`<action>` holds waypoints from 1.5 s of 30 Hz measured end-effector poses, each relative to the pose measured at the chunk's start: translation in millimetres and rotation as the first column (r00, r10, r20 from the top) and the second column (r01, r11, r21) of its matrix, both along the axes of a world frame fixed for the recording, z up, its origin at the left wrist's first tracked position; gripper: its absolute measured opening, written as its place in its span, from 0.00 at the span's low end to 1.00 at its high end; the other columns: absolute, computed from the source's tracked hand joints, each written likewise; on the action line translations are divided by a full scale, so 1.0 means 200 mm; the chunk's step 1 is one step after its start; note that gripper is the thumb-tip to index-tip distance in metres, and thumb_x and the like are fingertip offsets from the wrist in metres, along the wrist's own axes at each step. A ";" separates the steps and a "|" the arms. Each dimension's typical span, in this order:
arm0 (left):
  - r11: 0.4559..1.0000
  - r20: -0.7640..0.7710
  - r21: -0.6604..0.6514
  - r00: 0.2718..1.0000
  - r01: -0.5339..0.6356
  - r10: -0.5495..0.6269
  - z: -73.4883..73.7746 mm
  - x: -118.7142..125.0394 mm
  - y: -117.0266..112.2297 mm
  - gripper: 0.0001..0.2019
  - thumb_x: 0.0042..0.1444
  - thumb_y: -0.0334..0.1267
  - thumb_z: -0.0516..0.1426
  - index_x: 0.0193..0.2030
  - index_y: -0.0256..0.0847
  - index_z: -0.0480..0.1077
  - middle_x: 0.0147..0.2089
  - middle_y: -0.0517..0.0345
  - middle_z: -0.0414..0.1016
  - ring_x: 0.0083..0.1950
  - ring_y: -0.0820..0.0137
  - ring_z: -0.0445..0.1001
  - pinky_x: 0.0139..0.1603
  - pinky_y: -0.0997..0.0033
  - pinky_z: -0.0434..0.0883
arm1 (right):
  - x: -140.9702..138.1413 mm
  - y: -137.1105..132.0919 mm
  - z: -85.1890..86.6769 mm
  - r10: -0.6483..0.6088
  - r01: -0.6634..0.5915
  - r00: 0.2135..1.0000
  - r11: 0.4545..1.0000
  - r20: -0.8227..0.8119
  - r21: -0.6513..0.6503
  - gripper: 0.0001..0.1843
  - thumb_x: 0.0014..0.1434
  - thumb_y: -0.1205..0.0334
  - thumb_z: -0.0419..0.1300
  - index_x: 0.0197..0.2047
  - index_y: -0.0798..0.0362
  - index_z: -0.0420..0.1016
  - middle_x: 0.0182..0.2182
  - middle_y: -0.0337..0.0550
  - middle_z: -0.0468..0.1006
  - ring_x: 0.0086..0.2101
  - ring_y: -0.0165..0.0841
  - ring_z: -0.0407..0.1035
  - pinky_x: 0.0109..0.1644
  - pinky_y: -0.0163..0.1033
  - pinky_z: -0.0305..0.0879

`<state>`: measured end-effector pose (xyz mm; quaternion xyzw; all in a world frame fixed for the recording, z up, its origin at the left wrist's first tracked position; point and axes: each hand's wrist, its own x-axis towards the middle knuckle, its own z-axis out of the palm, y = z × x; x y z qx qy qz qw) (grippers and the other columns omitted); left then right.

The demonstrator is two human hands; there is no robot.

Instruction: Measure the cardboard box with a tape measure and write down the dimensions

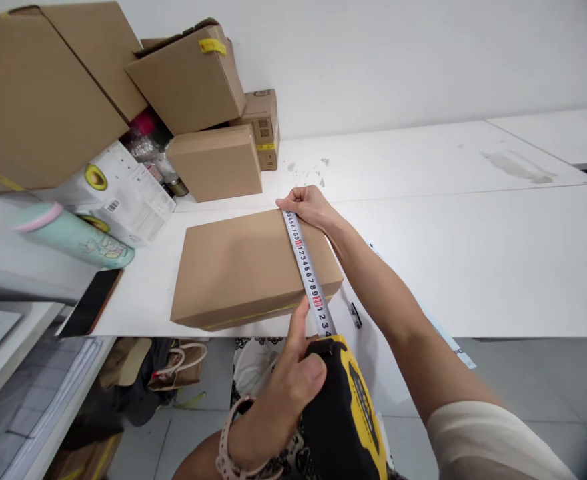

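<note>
A closed cardboard box (238,267) lies on the white table near its front edge. Across its top, toward the right end, runs the pulled-out blade of a tape measure (343,400) with a black and yellow case. My left hand (288,393), a pink watch band at its wrist, grips the case, its thumb on top and the index finger along the blade by the box's near edge. At the far edge of the box, my right hand (311,205) pinches the blade's end against the cardboard. The blade's very tip is hidden under the fingers.
More cardboard boxes (218,163) are stacked at the back left. Near them stand a white avocado-print box (138,200) and a mint-green tumbler (81,237), with a dark phone (93,303) at the table's edge. A small dark object (355,315) lies right of the measured box.
</note>
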<state>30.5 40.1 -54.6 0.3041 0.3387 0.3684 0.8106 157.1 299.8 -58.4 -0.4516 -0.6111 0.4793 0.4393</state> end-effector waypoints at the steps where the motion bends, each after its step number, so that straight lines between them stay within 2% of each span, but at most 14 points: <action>1: 1.000 0.009 -0.012 1.000 -0.010 0.010 0.01 0.00 -0.01 0.62 0.49 0.59 0.70 0.81 0.48 0.37 0.46 0.52 0.79 0.37 0.64 0.76 0.42 0.64 0.71 | 0.00 0.00 0.00 0.002 -0.002 1.000 1.000 -0.006 0.002 0.18 0.59 0.61 0.69 0.22 0.53 0.68 0.21 0.33 0.67 0.24 0.25 0.58 0.32 0.35 0.59; 5: 0.998 0.057 -0.032 0.997 -0.046 0.048 0.04 0.02 -0.03 0.58 0.53 0.58 0.68 0.81 0.48 0.38 0.53 0.47 0.78 0.46 0.58 0.78 0.51 0.58 0.73 | 0.00 0.00 0.00 0.006 -0.006 1.000 1.000 -0.013 -0.003 0.19 0.60 0.62 0.68 0.22 0.53 0.67 0.20 0.33 0.66 0.24 0.25 0.58 0.32 0.36 0.57; 11: 0.998 0.059 -0.048 0.997 -0.046 0.048 0.05 0.02 -0.03 0.57 0.50 0.58 0.70 0.80 0.49 0.43 0.55 0.48 0.78 0.49 0.56 0.78 0.54 0.57 0.72 | 0.00 0.00 0.01 0.009 -0.009 1.000 1.000 -0.011 -0.015 0.19 0.60 0.62 0.68 0.22 0.53 0.67 0.20 0.33 0.67 0.24 0.24 0.58 0.32 0.36 0.57; 18: 0.999 0.067 -0.034 0.997 -0.042 0.044 0.03 0.02 -0.02 0.60 0.51 0.58 0.69 0.80 0.46 0.38 0.49 0.48 0.79 0.42 0.60 0.78 0.45 0.61 0.71 | 0.00 0.00 0.00 0.005 -0.005 1.000 1.000 -0.016 -0.018 0.19 0.60 0.63 0.69 0.22 0.54 0.67 0.20 0.33 0.67 0.23 0.24 0.58 0.31 0.35 0.55; 24: 0.998 0.076 -0.028 0.995 -0.063 0.065 0.03 0.03 -0.01 0.64 0.46 0.60 0.71 0.80 0.43 0.38 0.42 0.52 0.78 0.33 0.68 0.71 0.37 0.67 0.66 | 0.00 0.01 -0.01 0.002 -0.003 0.999 1.000 -0.041 -0.029 0.19 0.60 0.63 0.69 0.21 0.53 0.67 0.20 0.33 0.66 0.24 0.25 0.58 0.30 0.34 0.55; 30: 0.999 0.032 -0.004 0.998 -0.045 0.045 0.02 0.01 -0.02 0.59 0.50 0.60 0.69 0.80 0.47 0.40 0.44 0.52 0.78 0.33 0.68 0.71 0.37 0.67 0.67 | 0.00 0.01 -0.01 -0.004 0.003 0.999 0.999 -0.034 -0.032 0.20 0.60 0.64 0.69 0.21 0.54 0.67 0.19 0.33 0.66 0.23 0.24 0.58 0.29 0.34 0.54; 37: 0.999 0.039 -0.022 0.999 -0.036 0.037 0.00 0.01 -0.01 0.62 0.48 0.61 0.69 0.80 0.47 0.38 0.38 0.58 0.74 0.31 0.70 0.68 0.37 0.67 0.66 | 0.00 0.01 0.00 -0.001 -0.001 0.999 0.999 -0.041 -0.036 0.20 0.60 0.64 0.69 0.21 0.53 0.66 0.19 0.33 0.66 0.23 0.24 0.58 0.29 0.34 0.55; 42: 0.999 0.062 -0.022 0.997 -0.036 0.037 0.02 0.00 -0.02 0.56 0.53 0.57 0.67 0.81 0.49 0.39 0.47 0.52 0.78 0.42 0.62 0.76 0.49 0.60 0.71 | -0.01 0.01 -0.01 0.004 -0.006 0.998 1.000 -0.059 -0.026 0.18 0.58 0.64 0.71 0.23 0.53 0.67 0.20 0.34 0.69 0.23 0.24 0.60 0.29 0.34 0.58; 45: 1.000 0.076 -0.008 0.997 0.003 -0.002 0.01 -0.03 -0.04 0.53 0.56 0.54 0.65 0.81 0.50 0.39 0.51 0.49 0.78 0.46 0.60 0.77 0.52 0.58 0.71 | 0.03 -0.01 0.04 -0.019 0.021 0.993 1.000 -0.113 0.021 0.19 0.57 0.60 0.72 0.24 0.53 0.67 0.23 0.37 0.73 0.25 0.26 0.65 0.31 0.35 0.63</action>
